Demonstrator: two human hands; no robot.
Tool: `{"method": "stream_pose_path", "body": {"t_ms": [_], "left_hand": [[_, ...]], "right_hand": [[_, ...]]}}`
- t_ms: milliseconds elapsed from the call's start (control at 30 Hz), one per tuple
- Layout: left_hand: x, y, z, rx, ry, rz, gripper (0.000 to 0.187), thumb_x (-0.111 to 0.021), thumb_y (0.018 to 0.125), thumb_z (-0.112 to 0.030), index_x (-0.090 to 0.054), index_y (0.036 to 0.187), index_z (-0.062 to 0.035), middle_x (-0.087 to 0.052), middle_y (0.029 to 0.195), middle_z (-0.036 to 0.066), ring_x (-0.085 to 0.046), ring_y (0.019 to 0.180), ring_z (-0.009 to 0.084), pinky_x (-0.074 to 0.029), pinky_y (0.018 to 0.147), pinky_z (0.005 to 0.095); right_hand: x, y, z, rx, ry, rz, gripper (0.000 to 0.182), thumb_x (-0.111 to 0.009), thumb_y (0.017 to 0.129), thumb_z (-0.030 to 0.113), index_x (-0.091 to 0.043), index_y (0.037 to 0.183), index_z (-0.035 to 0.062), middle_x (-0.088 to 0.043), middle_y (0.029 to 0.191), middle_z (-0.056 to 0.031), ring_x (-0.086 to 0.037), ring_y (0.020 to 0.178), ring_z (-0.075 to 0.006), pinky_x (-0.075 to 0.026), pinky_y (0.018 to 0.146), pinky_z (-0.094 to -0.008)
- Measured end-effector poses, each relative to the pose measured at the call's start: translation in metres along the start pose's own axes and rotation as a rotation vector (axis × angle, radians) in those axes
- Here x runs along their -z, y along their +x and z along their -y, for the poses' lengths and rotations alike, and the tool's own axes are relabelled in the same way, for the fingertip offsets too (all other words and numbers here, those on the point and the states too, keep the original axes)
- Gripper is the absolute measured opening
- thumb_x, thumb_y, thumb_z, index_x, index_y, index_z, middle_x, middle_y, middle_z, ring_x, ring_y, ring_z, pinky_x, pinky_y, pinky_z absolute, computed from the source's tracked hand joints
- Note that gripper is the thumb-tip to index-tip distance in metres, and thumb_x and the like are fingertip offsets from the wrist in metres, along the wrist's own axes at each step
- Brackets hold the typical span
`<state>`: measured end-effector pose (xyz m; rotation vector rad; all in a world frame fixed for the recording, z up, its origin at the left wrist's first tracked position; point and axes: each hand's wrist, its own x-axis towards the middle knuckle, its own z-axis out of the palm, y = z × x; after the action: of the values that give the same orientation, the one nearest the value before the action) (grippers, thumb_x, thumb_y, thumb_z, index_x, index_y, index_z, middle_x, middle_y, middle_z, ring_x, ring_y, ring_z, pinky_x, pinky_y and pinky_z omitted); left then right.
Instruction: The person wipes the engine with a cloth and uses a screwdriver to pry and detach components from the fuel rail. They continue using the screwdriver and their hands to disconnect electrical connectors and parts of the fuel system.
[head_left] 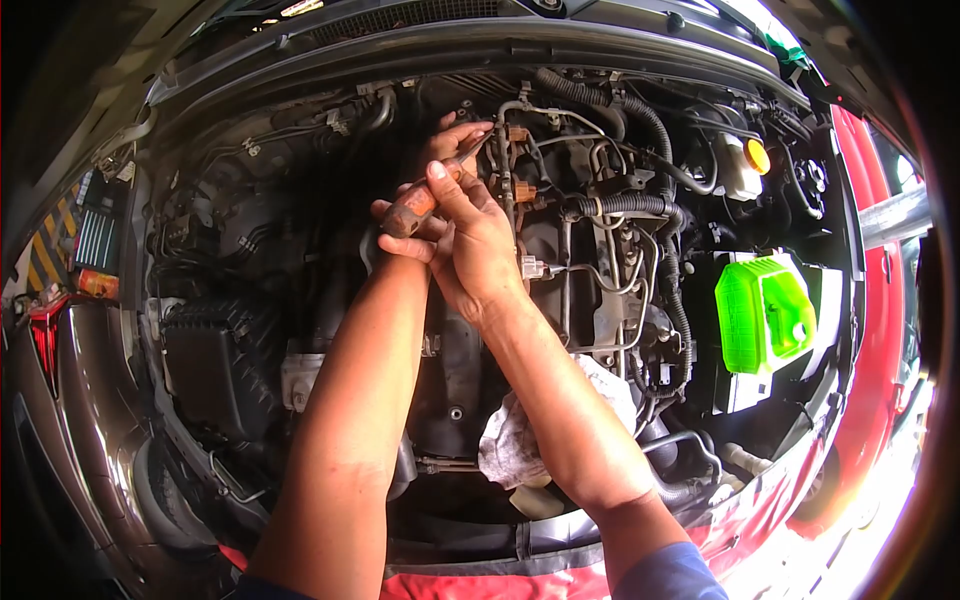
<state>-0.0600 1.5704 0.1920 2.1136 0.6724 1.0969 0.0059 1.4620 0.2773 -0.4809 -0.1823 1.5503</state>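
A screwdriver [412, 208] with a worn orange handle lies in my right hand [478, 240], the thumb stretched along it. Its thin shaft slants up and away toward the metal rail [505, 160] on the engine [455, 370]. Beyond it, the fingers of my left hand [455, 135] are curled in close to the shaft and the rail. My right hand covers much of the left, so what the left fingers grip is hidden. Brown connectors [523, 190] sit along the rail, beside my right hand. A crumpled, stained white rag [515, 445] rests under my right forearm.
A bright green plastic container [762, 315], cut open, stands on the right of the bay. Behind it is a reservoir with a yellow cap [756, 156]. Corrugated hoses [625, 206] and thin metal pipes run right of my hands. A black box [215, 355] sits at left.
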Motion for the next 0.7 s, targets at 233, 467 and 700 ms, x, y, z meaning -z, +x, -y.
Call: {"method": "stream_pose_path", "body": {"t_ms": [233, 467, 700], "left_hand": [[0.009, -0.001, -0.015, 0.106, -0.076, 0.144, 0.072, -0.048, 0.097, -0.043, -0.037, 0.161, -0.0111, -0.038, 0.164, 0.005, -0.021, 0.159, 0.0239, -0.018, 0.131, 0.0377], [0.007, 0.0, -0.023, 0.183, -0.07, 0.123, 0.062, -0.043, 0.102, -0.042, -0.044, 0.156, -0.0134, -0.038, 0.163, 0.006, -0.024, 0.158, 0.0249, -0.022, 0.129, 0.0373], [0.008, -0.003, -0.022, 0.162, -0.076, 0.095, 0.055, -0.047, 0.102, -0.037, -0.05, 0.15, -0.011, -0.046, 0.154, 0.009, -0.034, 0.149, 0.025, -0.026, 0.127, 0.0379]], "right_hand": [[-0.002, 0.0, 0.0, 0.009, 0.002, -0.016, 0.045, -0.068, 0.104, 0.026, -0.046, 0.133, 0.0009, -0.061, 0.115, -0.0174, -0.071, 0.111, -0.0407, -0.071, 0.075, -0.0457], [-0.006, 0.003, -0.003, 0.022, 0.016, -0.022, 0.045, -0.069, 0.104, 0.026, -0.045, 0.133, 0.0011, -0.061, 0.115, -0.0184, -0.071, 0.111, -0.0414, -0.07, 0.076, -0.0486], [-0.008, 0.01, -0.005, 0.037, 0.017, -0.027, 0.045, -0.07, 0.103, 0.027, -0.046, 0.13, 0.0008, -0.063, 0.111, -0.0176, -0.073, 0.105, -0.0413, -0.07, 0.076, -0.0495]]}}
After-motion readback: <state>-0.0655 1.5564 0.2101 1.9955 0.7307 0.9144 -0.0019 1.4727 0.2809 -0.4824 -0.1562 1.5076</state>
